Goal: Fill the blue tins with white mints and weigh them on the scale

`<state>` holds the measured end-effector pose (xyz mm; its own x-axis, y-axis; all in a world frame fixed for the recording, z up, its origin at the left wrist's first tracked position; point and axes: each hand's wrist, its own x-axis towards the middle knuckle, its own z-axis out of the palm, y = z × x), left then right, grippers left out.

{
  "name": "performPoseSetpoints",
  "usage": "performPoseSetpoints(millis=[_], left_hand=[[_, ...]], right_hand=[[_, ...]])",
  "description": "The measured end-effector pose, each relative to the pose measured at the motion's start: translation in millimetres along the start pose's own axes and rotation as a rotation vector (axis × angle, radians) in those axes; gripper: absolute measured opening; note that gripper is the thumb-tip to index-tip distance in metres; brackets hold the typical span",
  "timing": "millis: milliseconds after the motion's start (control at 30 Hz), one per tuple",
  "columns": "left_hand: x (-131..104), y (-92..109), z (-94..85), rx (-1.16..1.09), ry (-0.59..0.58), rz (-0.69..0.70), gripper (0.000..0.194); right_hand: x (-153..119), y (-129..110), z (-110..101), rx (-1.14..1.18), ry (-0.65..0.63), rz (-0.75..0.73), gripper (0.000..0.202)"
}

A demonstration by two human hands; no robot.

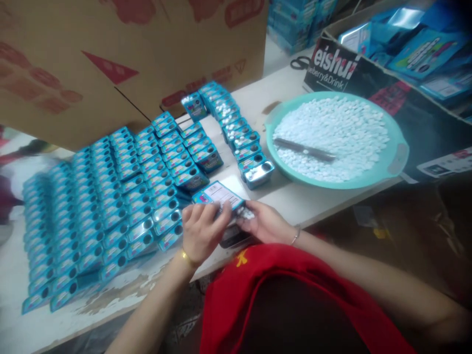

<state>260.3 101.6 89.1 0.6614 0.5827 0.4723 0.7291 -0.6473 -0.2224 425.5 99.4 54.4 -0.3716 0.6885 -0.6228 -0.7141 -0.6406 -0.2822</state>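
At the table's front edge, a blue mint box (218, 193) with a white printed label lies under my left hand (202, 227). The fingers of that hand are curled over its near side. My right hand (266, 222) is cupped against the box's right end, with several white tablets (245, 213) at its fingertips. Just left of my hands, rows of similar blue boxes (143, 196) stand packed together. Beyond the held box runs a curved line of boxes (236, 130) with white tablets on their tops. Below my hands, a dark object (236, 237) is partly hidden.
A turquoise basin (400, 160) full of white tablets stands to the right, with a dark flat stick (304, 150) lying on them. Behind it, a black carton (368, 88) holds blue packages. A big brown cardboard box (129, 59) stands at the back; scissors handles (300, 62) show nearby.
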Motion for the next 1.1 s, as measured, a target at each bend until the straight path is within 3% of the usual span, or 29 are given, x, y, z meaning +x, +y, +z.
performPoseSetpoints(millis=[233,467,633,800,967,1100], left_hand=[[-5,-4,10.9,-0.070,-0.072,-0.074,0.028],[-8,-18,30.1,-0.396,-0.225,-0.421,0.031],[-8,-24,39.6,-0.527,-0.251,-0.504,0.038],[-4,-35,19.8,-0.622,-0.129,-0.523,0.050],[-11,-53,-3.6,-0.537,0.050,-0.633,0.027],[-20,-60,-8.3,-0.523,0.071,-0.650,0.018]], right_hand=[[-1,-1,1,-0.035,0.006,0.024,0.022],[-10,-7,-18,-0.218,0.036,-0.063,0.011],[-17,-13,-37,-0.274,0.040,-0.068,0.017],[-23,-12,-54,-0.245,0.078,-0.043,0.015],[-30,-13,-65,-0.210,0.094,-0.016,0.015],[-34,-13,-70,-0.221,0.099,-0.024,0.017]])
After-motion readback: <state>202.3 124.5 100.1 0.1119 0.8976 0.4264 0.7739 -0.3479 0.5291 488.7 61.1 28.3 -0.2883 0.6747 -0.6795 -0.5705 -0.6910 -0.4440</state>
